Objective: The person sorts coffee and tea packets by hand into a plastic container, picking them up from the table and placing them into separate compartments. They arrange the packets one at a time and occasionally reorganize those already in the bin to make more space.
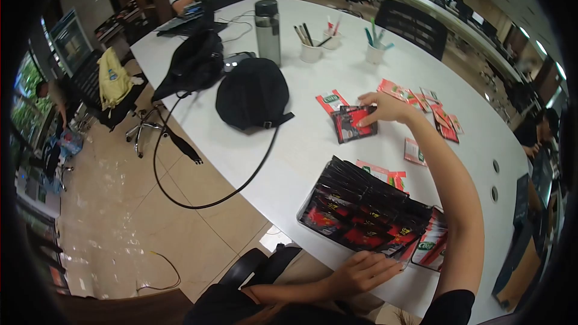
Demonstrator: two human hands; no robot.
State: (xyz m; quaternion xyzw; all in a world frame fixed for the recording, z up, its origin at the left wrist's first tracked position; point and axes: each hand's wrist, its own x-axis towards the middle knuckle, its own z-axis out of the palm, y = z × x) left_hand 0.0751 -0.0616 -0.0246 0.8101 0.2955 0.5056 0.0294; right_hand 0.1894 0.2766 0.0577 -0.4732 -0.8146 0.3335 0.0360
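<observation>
My right hand (390,108) reaches across the white table and grips a small bunch of black-and-red packets (354,125), thumb on the near face and fingers at the top edge. A red-and-white packet (331,101) lies just behind that bunch. Close to me, a tray packed with rows of black-and-red packets (367,207) rests near the table edge. Beside its front right corner is my left hand (366,272), with the fingers stretched out and nothing visibly held. More red-and-white packets (428,244) lie at the tray's right side, partly behind my right arm.
Loose red packets (415,97) are scattered beyond my right arm. A black cap (253,94), a black bag (192,63), a water bottle (268,33) and paper cups of pens (310,52) stand further back. A black cable (198,207) loops off the edge. Other people sit nearby.
</observation>
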